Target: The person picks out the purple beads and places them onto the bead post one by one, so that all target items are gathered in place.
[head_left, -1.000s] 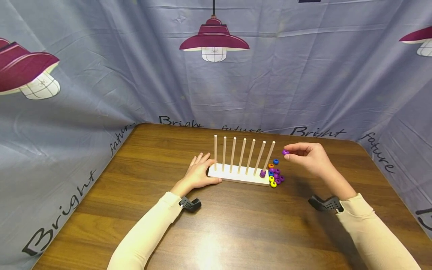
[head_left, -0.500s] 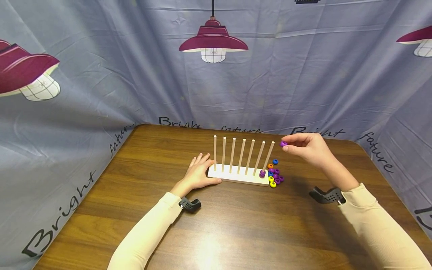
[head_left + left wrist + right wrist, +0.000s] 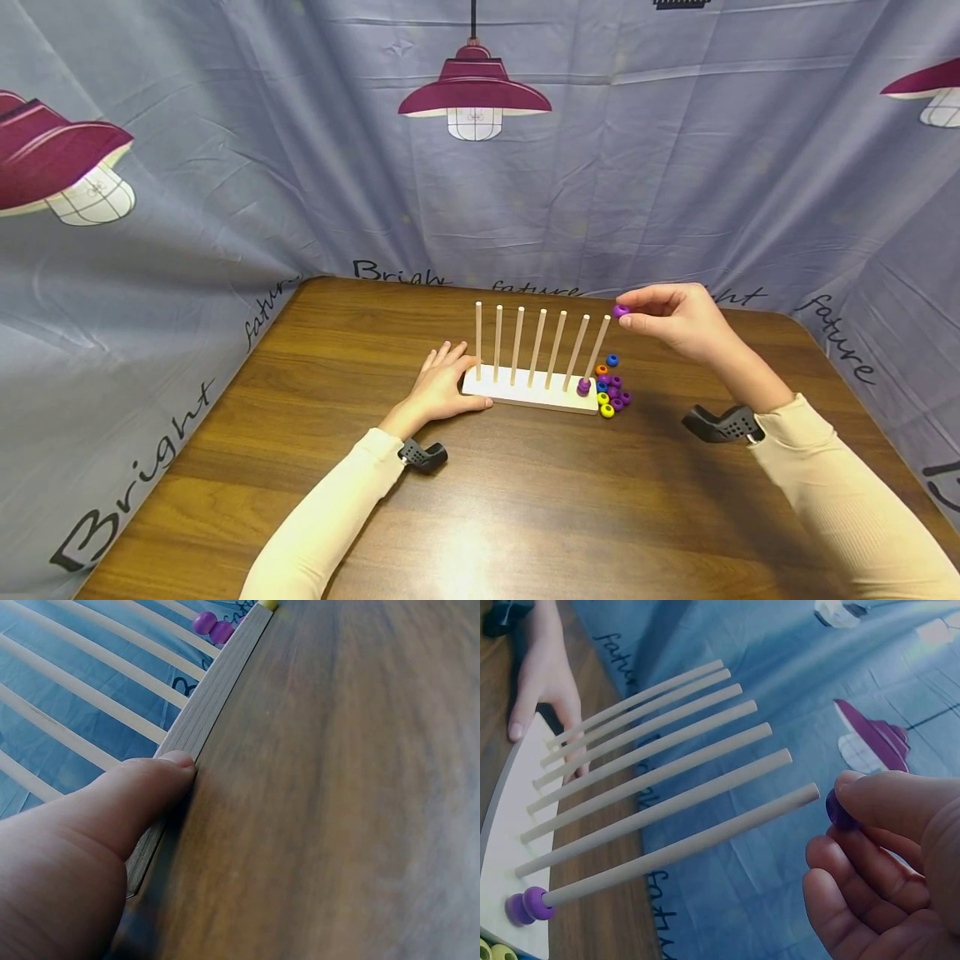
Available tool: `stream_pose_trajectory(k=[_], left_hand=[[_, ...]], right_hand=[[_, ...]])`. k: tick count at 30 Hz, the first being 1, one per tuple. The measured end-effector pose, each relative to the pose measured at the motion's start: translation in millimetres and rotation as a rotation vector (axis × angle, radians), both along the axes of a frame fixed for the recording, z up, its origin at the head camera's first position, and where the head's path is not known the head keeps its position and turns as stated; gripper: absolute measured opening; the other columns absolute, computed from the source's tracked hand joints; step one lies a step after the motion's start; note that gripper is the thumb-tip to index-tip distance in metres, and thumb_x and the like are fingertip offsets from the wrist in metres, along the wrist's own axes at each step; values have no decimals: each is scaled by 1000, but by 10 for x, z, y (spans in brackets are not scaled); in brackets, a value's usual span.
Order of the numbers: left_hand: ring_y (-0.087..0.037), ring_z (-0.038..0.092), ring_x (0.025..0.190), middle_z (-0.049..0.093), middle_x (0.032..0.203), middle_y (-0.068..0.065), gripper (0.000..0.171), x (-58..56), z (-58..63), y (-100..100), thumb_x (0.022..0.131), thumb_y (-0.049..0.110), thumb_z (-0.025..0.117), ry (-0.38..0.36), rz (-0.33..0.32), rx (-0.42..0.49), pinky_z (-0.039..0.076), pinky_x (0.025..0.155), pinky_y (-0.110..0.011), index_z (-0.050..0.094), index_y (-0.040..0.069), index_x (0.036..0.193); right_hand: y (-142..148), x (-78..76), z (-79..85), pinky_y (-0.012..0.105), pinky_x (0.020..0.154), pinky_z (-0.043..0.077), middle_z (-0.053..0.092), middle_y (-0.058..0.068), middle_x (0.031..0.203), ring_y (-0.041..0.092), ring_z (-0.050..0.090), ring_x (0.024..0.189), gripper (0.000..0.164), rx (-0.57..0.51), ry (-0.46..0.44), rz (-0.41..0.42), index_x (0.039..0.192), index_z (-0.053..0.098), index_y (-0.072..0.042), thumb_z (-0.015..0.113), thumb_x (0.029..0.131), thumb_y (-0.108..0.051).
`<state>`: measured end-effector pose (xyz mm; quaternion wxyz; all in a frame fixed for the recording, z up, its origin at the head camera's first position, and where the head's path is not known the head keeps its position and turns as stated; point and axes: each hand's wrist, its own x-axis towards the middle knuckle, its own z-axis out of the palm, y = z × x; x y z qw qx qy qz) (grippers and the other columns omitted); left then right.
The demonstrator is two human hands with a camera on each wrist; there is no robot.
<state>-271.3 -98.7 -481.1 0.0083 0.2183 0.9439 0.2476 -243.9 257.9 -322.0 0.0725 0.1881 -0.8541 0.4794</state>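
A pale wooden peg rack (image 3: 530, 388) with a row of upright pegs stands on the table. My left hand (image 3: 441, 385) grips the rack's left end, thumb (image 3: 161, 776) along the front edge and fingers at the back. Between thumb and fingertips my right hand (image 3: 686, 323) pinches a purple bead (image 3: 621, 311), held just right of the rightmost peg's top. In the right wrist view, the pinched bead (image 3: 841, 810) is close to that peg's tip (image 3: 814, 791). Two purple beads (image 3: 529, 905) sit stacked at the bottom of this peg; the other pegs carry none.
Loose beads in purple, yellow, blue and orange (image 3: 602, 370) lie in a cluster against the rack's right end. A blue bead (image 3: 612, 360) lies at the back of the cluster. The wooden table (image 3: 540, 492) meets a printed curtain (image 3: 480, 208) behind.
My right hand has lifted the purple bead and brought it leftward to the height of the rightmost peg's top. The left hand and rack have stayed in place.
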Motion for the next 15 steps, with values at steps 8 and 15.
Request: stream_pose_trajectory(k=[8,15], left_hand=[[-43,21,157,36,164,-18,72,-14,-13,5,78,55,79,-2,2,2,12,129,-59,61,19,138],[-43,20,157,36,164,-18,73,-7,-3,2,79,55,79,-4,3,0,12,129,-59,61,19,139]], right_hand=[[-47,-1,19,13,69,58,72,-27,87,-7,70,78,29,-17,-7,30,111,69,16,76,87,1],[-67,-18,10,13,69,57,72,-28,86,-7,70,77,30,-2,0,30,111,69,15,76,88,-2]])
